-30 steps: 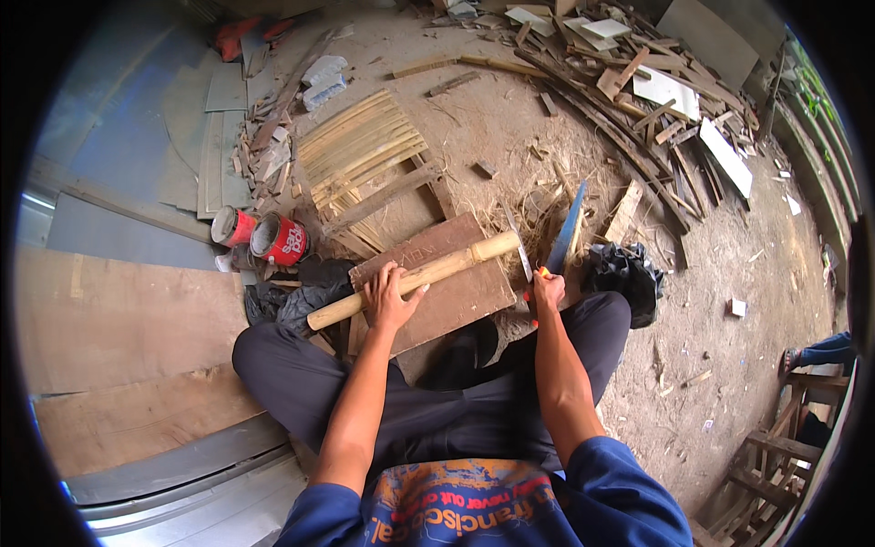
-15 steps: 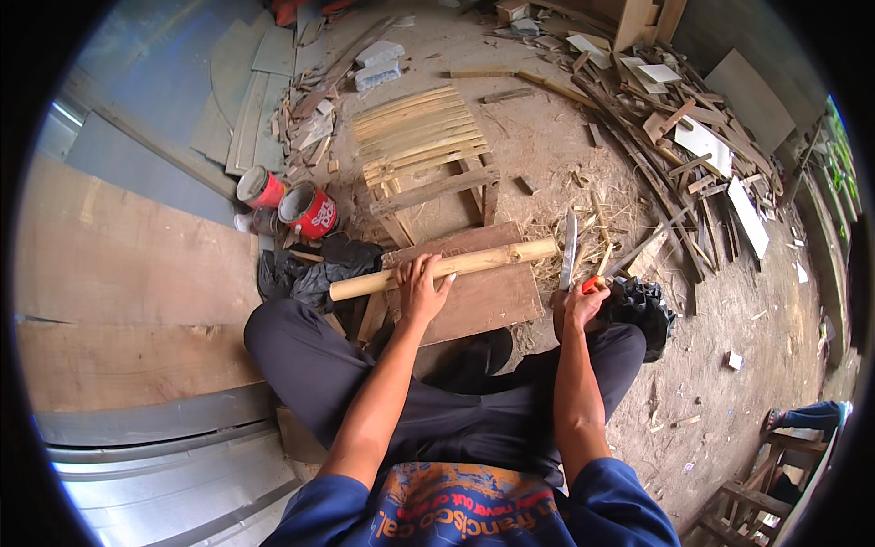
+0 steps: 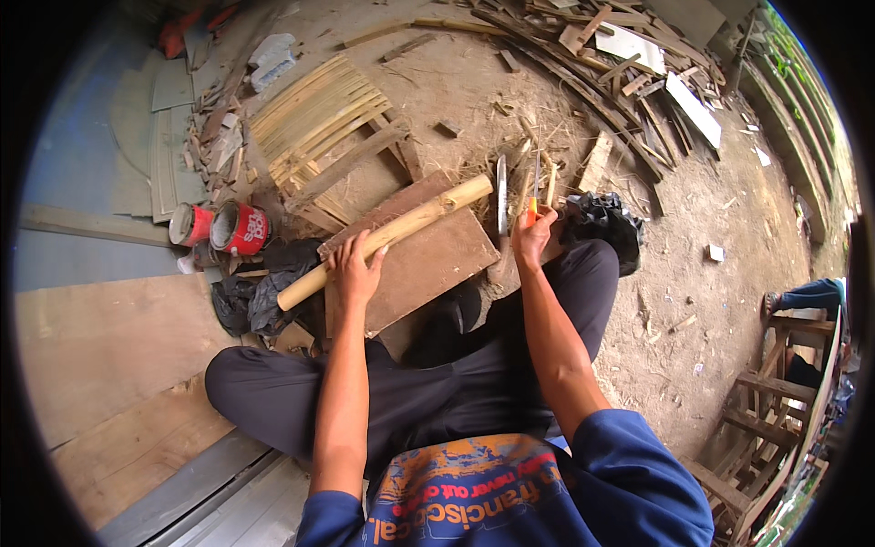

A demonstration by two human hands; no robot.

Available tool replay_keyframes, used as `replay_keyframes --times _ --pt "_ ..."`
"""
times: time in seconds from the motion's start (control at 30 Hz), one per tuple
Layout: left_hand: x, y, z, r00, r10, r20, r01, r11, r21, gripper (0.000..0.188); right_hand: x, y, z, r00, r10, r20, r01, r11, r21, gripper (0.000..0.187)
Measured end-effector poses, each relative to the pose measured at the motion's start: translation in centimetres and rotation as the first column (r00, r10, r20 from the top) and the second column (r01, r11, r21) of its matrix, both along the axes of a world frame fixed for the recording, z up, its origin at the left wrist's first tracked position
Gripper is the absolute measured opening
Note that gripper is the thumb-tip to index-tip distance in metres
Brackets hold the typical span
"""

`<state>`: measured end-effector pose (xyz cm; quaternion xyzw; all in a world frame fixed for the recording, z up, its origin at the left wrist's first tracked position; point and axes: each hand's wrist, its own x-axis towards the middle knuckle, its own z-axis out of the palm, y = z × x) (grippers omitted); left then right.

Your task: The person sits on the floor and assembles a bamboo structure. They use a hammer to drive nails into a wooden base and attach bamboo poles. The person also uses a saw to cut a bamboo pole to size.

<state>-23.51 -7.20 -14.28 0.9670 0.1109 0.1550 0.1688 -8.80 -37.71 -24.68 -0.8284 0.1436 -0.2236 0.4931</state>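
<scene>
Left edge: plywood (image 3: 128,337) laid flat on the near side, two red cans (image 3: 242,232) side by side beyond it. Black bag (image 3: 239,301), crumpled, just right of the plywood, near the pole's left end. Slatted frame (image 3: 324,123) on the ground farther off.

Left hand (image 3: 354,272) on the pole (image 3: 424,221), left of its middle: fingers laid over the top, thumb set apart to the right. Can't tell if it pinches or only presses. Pole runs slantwise across the board (image 3: 437,264), near left to far right, both ends overhanging.

Just past the pole's right end: a bare blade (image 3: 501,196), pointing away. Can't tell what supports it. Shavings (image 3: 474,164) behind.

Right hand (image 3: 530,237) closed round the orange handle of the saw (image 3: 533,210), blade aimed away, thin and hard to make out. Well clear of the left hand.

Right: second black bag (image 3: 606,228), scrap pile (image 3: 629,82) farther off, another person's leg (image 3: 811,295) by a wooden rack (image 3: 775,387).
</scene>
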Motion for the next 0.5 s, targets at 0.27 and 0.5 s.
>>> replay_keyframes --times 0.27,0.5 --pt "0.3 0.3 0.5 1.000 0.011 0.019 -0.010 0.998 -0.060 0.048 -1.1 -0.7 -2.7 0.884 0.199 -0.424 -0.220 0.976 -0.001 0.074" --pt "-2.5 3.5 0.9 0.905 0.277 0.323 -0.266 0.961 -0.079 0.045 -0.6 0.2 1.9 0.945 0.178 -0.273 -0.171 0.984 0.048 0.054"
